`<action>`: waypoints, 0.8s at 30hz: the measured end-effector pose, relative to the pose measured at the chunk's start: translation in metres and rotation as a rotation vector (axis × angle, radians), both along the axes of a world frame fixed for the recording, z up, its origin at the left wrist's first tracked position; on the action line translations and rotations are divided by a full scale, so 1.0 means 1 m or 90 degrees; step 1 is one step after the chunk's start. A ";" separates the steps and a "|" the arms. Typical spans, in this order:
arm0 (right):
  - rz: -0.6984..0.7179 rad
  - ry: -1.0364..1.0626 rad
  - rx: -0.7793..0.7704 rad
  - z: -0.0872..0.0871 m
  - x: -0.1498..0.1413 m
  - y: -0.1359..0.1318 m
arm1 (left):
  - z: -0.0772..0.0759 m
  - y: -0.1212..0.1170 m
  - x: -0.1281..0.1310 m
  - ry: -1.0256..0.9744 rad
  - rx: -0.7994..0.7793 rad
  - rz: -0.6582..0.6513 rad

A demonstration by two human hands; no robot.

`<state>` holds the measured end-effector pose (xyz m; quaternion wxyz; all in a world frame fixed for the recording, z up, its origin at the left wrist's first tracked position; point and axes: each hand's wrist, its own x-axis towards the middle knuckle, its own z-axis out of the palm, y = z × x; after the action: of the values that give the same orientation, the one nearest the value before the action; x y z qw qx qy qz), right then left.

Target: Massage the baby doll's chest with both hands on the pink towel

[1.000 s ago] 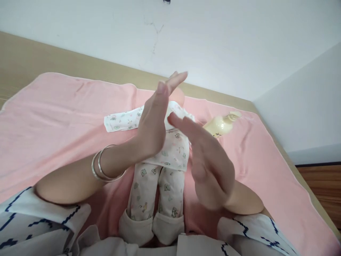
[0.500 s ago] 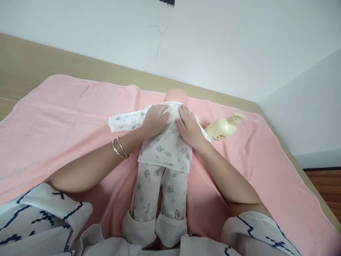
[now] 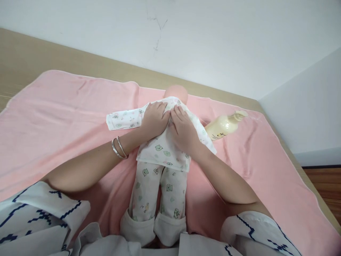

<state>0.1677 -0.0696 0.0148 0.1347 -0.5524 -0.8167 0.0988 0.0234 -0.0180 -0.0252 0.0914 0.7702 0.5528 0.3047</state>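
A baby doll (image 3: 176,93) lies on a pink blanket, its rounded head at the far end and its legs toward me. It is dressed in a white printed top (image 3: 157,151) and matching trousers (image 3: 145,192) with wide turned-up cuffs. My left hand (image 3: 156,119) rests flat on the left of the upper torso, fingers stretched out. Beside it, my right hand (image 3: 183,128) lies over the upper middle of the top, fingers extended and close together. The thumbs almost meet. One sleeve stretches out to the left; the other slants down to the right, partly behind my right forearm.
A pale yellow pump bottle (image 3: 223,126) lies tilted on the blanket (image 3: 66,117) to the right of the doll. Beneath the blanket is a wooden surface (image 3: 23,49), bordered by a white wall (image 3: 213,46) behind and at the right.
My right hand has slid inward across the doll's torso, closer to my left hand. More of the right sleeve now shows. My left hand stays nearly in place.
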 end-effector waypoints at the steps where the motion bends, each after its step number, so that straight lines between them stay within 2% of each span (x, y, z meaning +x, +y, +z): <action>1: -0.013 0.008 -0.012 -0.001 0.005 0.011 | 0.000 -0.001 0.000 0.004 0.004 0.001; 4: -0.039 0.029 -0.020 -0.004 0.019 0.035 | -0.001 -0.002 0.001 0.003 0.011 -0.001; 6: -0.051 0.032 -0.009 -0.007 0.020 0.035 | -0.001 -0.002 0.001 -0.005 0.015 -0.001; 9: -0.064 0.001 0.036 -0.007 0.007 0.010 | -0.002 -0.002 0.000 -0.017 0.018 0.001; 12: -0.031 -0.035 0.076 -0.004 -0.012 -0.024 | -0.004 0.000 -0.002 -0.025 0.020 -0.008; 15: 0.005 -0.044 0.056 0.000 -0.019 -0.035 | -0.004 0.002 -0.003 -0.019 0.019 -0.017; 19: -0.003 -0.002 0.007 0.000 -0.005 -0.005 | 0.000 -0.003 -0.001 0.007 -0.002 -0.016; 24: -0.062 0.022 -0.023 -0.001 0.015 0.035 | 0.010 -0.027 0.005 0.021 -0.009 -0.014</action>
<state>0.1830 -0.0343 0.0143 0.1436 -0.5921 -0.7844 0.1161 0.0285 -0.0446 -0.0155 0.0910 0.7807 0.5477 0.2867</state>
